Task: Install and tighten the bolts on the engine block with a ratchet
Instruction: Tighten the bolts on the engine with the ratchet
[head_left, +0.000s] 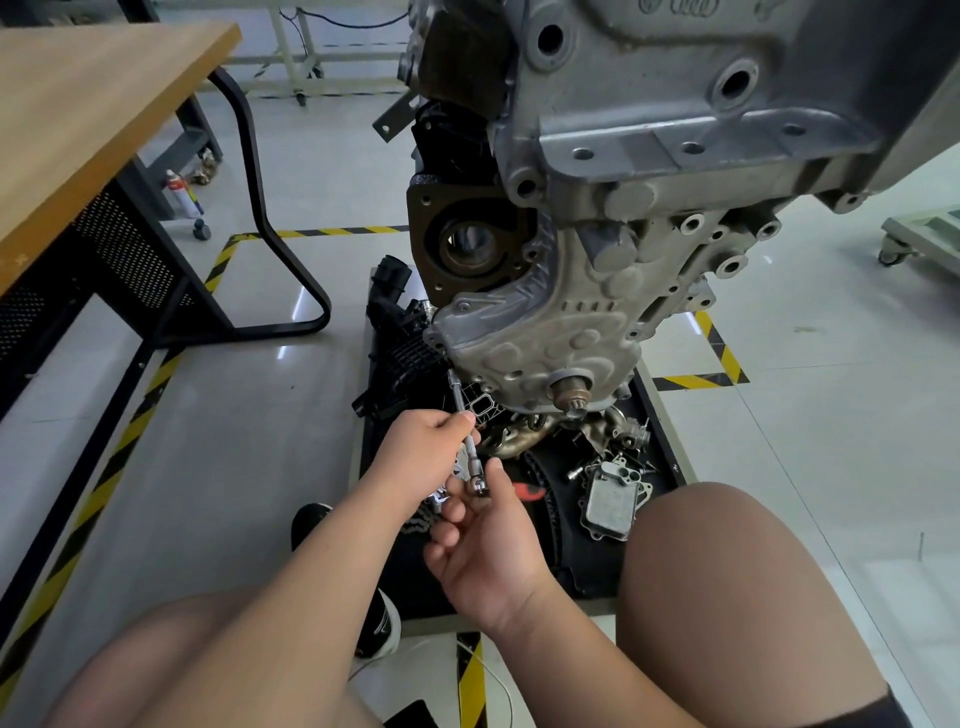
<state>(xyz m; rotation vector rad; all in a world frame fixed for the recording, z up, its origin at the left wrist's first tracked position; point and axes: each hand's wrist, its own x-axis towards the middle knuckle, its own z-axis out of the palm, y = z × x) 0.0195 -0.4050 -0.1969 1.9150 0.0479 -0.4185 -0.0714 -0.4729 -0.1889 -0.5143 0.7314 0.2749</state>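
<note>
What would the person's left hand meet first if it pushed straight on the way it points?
The left hand grips the tool bar; beyond that, probably the brownish metal part lying under the engine cover, though depth is unclear.

Bright, even indoor light falls from overhead. The glossy floor shows small white glare patches beside the black frame leg. Soft shadow pools beneath the engine block, where detail goes dark. Wide-angle distortion bends straight lines toward the edges. The right thigh at the bottom edge looks soft.
</note>
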